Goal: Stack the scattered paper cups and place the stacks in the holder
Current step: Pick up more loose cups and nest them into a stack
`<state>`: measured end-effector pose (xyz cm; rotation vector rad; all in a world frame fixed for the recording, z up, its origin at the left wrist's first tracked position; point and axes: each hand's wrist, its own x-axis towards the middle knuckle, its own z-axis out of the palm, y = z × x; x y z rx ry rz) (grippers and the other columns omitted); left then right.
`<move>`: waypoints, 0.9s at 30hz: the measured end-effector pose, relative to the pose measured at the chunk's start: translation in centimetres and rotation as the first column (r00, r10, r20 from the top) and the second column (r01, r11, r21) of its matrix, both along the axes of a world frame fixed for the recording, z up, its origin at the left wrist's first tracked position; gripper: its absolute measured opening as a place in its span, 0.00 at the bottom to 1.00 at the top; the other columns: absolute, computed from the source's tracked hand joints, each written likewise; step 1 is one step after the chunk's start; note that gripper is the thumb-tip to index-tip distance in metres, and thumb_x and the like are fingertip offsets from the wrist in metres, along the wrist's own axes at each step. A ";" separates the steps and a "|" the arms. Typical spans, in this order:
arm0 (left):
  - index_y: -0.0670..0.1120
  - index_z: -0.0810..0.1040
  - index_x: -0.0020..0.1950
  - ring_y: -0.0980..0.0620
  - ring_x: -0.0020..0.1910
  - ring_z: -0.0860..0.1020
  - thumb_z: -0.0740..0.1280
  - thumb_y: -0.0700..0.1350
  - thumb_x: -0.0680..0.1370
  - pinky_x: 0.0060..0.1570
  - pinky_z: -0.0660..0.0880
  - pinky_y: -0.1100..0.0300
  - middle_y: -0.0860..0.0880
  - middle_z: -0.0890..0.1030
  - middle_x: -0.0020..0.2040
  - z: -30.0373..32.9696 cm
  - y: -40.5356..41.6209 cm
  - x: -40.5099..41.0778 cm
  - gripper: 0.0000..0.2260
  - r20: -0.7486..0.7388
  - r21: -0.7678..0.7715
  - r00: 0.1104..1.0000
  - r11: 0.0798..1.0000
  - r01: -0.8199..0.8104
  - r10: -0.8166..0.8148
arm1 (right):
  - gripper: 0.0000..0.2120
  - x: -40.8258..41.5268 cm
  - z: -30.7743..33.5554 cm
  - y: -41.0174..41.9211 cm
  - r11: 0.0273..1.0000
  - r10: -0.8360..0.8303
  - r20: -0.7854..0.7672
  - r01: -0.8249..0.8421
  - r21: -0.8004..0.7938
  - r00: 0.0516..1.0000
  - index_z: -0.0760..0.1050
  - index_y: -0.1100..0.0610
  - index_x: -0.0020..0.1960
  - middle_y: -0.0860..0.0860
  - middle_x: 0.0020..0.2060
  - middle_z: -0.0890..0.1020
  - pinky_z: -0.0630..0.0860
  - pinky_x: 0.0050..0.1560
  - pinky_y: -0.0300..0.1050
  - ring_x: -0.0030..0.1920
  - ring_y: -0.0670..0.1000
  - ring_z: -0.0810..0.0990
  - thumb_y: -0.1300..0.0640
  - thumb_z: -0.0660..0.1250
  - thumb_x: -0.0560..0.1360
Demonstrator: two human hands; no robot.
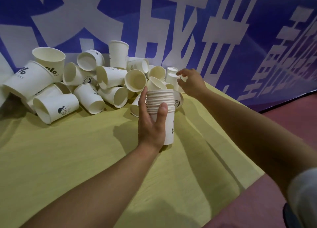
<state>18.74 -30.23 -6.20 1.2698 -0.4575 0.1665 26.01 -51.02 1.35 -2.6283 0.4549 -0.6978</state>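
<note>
My left hand (151, 123) grips an upright stack of several nested white paper cups (162, 100), its base near the yellow tablecloth. My right hand (191, 83) reaches past the stack to a small white cup (172, 78) at the right end of the heap; thumb and fingers are curled around its rim. A heap of white paper cups (89, 83) of different sizes lies tumbled against the wall, most on their sides, some printed with black logos. No cup holder is in view.
The yellow tablecloth (85, 159) covers the table, and its right edge runs diagonally beside a reddish floor (283, 124). A blue banner wall (188, 30) with white characters stands right behind the cups. Bare cloth lies in front of the heap.
</note>
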 end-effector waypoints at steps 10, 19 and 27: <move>0.61 0.60 0.78 0.68 0.58 0.77 0.64 0.62 0.75 0.48 0.73 0.74 0.59 0.73 0.67 -0.4 -0.6 0.6 0.32 -0.010 -0.001 1.000 1.000 0.014 -0.014 | 0.14 5.2 -1.5 -2.9 0.989 -0.063 -0.056 0.055 -0.135 0.996 0.78 0.51 0.63 0.54 0.67 0.73 0.70 0.64 0.51 0.65 0.57 0.71 0.50 0.69 0.78; 0.63 0.61 0.77 0.71 0.59 0.75 0.63 0.65 0.72 0.52 0.71 0.75 0.71 0.70 0.63 -0.3 -0.4 0.6 0.34 -0.020 -0.035 1.000 0.999 0.002 -0.003 | 0.09 1.2 -0.6 -2.4 0.995 -0.079 0.132 0.087 -0.054 0.988 0.77 0.54 0.51 0.51 0.65 0.76 0.71 0.64 0.48 0.64 0.54 0.72 0.48 0.68 0.79; 0.65 0.62 0.75 0.64 0.61 0.77 0.64 0.66 0.71 0.58 0.74 0.66 0.60 0.76 0.67 -0.1 -0.1 0.2 0.32 -0.007 0.008 1.000 1.000 0.012 -0.012 | 0.12 -10.3 -1.4 -1.6 0.960 -0.196 0.186 0.150 0.237 0.963 0.72 0.56 0.56 0.50 0.55 0.74 0.76 0.48 0.42 0.55 0.51 0.75 0.52 0.70 0.77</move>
